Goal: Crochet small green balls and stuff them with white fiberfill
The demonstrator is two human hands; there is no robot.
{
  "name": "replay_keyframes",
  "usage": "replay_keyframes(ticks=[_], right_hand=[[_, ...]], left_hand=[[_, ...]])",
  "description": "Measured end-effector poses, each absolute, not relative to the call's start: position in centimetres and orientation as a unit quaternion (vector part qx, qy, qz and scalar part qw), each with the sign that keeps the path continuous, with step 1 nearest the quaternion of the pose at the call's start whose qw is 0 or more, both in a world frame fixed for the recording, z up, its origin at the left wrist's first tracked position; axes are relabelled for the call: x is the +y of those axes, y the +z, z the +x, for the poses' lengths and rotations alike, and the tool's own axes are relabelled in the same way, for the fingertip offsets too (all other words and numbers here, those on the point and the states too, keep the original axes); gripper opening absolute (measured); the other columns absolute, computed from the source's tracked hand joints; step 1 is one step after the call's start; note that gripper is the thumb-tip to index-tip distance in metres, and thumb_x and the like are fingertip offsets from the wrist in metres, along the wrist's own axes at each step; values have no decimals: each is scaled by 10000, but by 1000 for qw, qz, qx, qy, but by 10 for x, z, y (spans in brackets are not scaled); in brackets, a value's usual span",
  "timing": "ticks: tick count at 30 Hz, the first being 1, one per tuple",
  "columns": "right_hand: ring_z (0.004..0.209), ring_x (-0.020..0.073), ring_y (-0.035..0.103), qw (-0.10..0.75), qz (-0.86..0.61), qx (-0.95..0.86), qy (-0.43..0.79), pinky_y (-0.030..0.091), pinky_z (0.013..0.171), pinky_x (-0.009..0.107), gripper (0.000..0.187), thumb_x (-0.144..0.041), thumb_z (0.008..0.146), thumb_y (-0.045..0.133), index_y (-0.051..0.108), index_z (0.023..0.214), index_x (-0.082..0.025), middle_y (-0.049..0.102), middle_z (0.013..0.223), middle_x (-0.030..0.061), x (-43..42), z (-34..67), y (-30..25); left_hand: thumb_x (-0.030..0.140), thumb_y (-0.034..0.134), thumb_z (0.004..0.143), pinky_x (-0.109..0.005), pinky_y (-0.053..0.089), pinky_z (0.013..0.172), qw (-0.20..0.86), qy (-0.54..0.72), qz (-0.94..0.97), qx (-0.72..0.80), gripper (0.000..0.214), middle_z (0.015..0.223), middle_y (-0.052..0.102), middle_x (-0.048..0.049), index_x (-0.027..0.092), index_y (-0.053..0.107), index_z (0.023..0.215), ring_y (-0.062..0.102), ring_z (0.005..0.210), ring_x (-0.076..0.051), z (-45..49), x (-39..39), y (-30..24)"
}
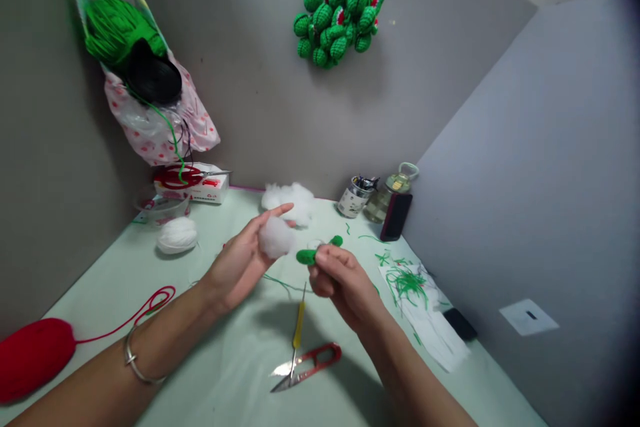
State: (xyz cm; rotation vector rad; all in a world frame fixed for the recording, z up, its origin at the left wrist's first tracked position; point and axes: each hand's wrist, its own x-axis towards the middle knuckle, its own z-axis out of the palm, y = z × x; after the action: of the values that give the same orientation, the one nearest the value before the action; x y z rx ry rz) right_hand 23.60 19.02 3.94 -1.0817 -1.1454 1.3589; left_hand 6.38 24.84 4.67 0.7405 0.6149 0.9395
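My left hand (245,257) is turned palm up over the table with its fingers stretched out, holding a round tuft of white fibre stuffing (277,237). Just to its right, my right hand (345,280) pinches a small green crocheted piece (307,257) between thumb and fingertips. Another green end (337,240) shows above those fingers; whether it belongs to the same piece I cannot tell. Below the hands lie a yellow-handled crochet hook (299,327) and red-handled thread snips (320,358), the hook's lower end crossing the blades.
More stuffing (300,203) is heaped at the back. On the left are red yarn (37,357), white yarn (177,235) and a box (213,190). Green yarn scraps (407,283), a phone (397,217), a bottle (380,203) and a pen tin (353,202) stand right. Green crocheted pieces (340,17) hang above.
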Motion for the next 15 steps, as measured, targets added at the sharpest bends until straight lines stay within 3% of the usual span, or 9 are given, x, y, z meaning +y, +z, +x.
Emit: replay_keyframes(ticks=[3,6,10,15], right_hand=[[548,110,468,513,-403,-469,595,391,583,274,354,-517,787,804,689,669,-203,600,579,-17,195,228,40],[619,129,545,561,-398,-445,573,464,647,282,323,-507,758,827,711,696,-211,646,650,-6,199,224,42],[573,119,500,580,-425,-442,537,415,608,279,323,-504,763,813,699,694,-210,612,606,-16,202,232,46],[502,95,303,581,-501,-477,430,227,526,277,348,-509,793,764,652,657,-209,401,481,-74,201,244,50]], left_hand=[[339,493,982,-304,530,817,810,408,333,258,381,1083,714,-91,183,723,1244,634,930,-203,72,237,43],[306,574,927,-324,523,894,803,406,367,234,265,876,672,-38,196,755,1086,602,837,-181,81,227,34],[301,690,864,-375,466,1024,715,397,532,219,173,971,715,-40,217,729,1011,629,999,-224,80,230,29],[334,746,844,-328,501,814,625,451,573,279,364,936,727,-23,226,611,1164,643,829,-196,64,250,34]])
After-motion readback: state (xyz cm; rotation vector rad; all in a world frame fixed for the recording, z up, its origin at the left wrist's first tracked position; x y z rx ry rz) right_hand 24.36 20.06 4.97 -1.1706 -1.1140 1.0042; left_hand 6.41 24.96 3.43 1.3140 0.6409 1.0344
